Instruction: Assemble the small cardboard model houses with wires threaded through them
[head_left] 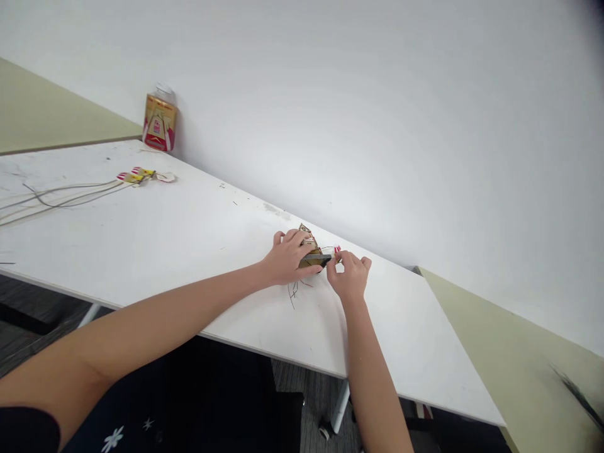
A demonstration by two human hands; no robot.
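Note:
My left hand (pixel 289 258) is closed around a small brown, patterned, box-like piece (pixel 309 237) on the table, thumb below and fingers above. A dark grey bar (pixel 317 257) runs along the piece and points toward my right hand. Just right of it, my right hand (pixel 350 275) pinches a small red-and-white striped piece (pixel 336 250) between thumb and fingertips. A thin dark wire reaches from the brown piece toward the striped one. My fingers hide much of both. Short dark wire bits (pixel 293 290) lie on the table just below my left hand.
On the white table (pixel 198 233), several long thin wires (pixel 61 196) with red, white and yellow ends (pixel 136 175) lie at the left. A red-and-gold container (pixel 160 119) stands at the back left against the white wall (pixel 330 94). Small scraps lie along the back edge.

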